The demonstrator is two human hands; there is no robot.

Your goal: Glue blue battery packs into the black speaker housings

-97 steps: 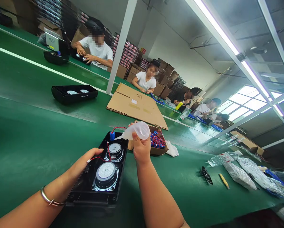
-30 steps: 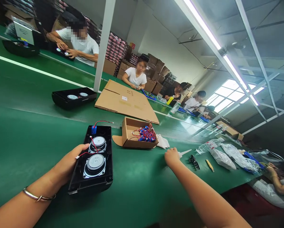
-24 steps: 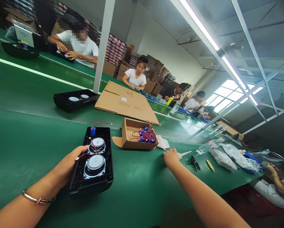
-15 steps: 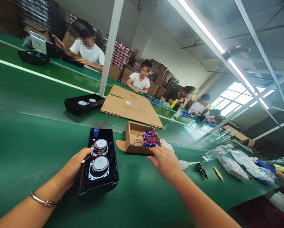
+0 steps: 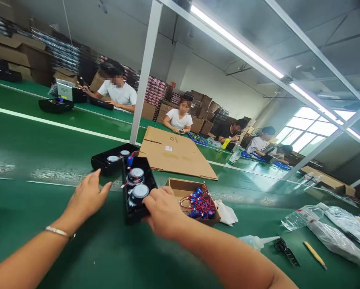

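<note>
Right hand (image 5: 163,212) gripped a black speaker housing (image 5: 149,172) beside a carton (image 5: 180,185) of wired blue cylinders (image 5: 199,200)

The housing was near the middle of the green bench (image 5: 119,265), its inner side facing up. The right hand grasped it by its near right edge, thumb underneath; whether its base touched the bench could not be told. The left hand (image 5: 88,194) was free, thumb and fingers spread, just to the housing's left.

Inside the housing sat two round speaker drivers (image 5: 137,173), one behind the other, with a blue cylinder (image 5: 130,161) in the far left corner, trailing a red lead. A second black housing (image 5: 106,170), also bearing two pale discs, lay behind; the two overlapped in view, so contact could not be judged.

The carton stood without a cover to the right, partly behind the right hand. The blue cylinders were heaped toward its right end, tangled in red and black leads with white plugs. A white cloth (image 5: 227,212) lay against that end.

Farther right, a squeeze bottle (image 5: 254,242) lay on its side, partly hidden by the forearm, its nozzle close to a black clip (image 5: 285,251). Beyond was a clear plastic bottle (image 5: 303,216), also lying down. Across the bench, a blue tray (image 5: 205,143) held green boards (image 5: 196,137) in front of a co-worker (image 5: 180,119).
</note>
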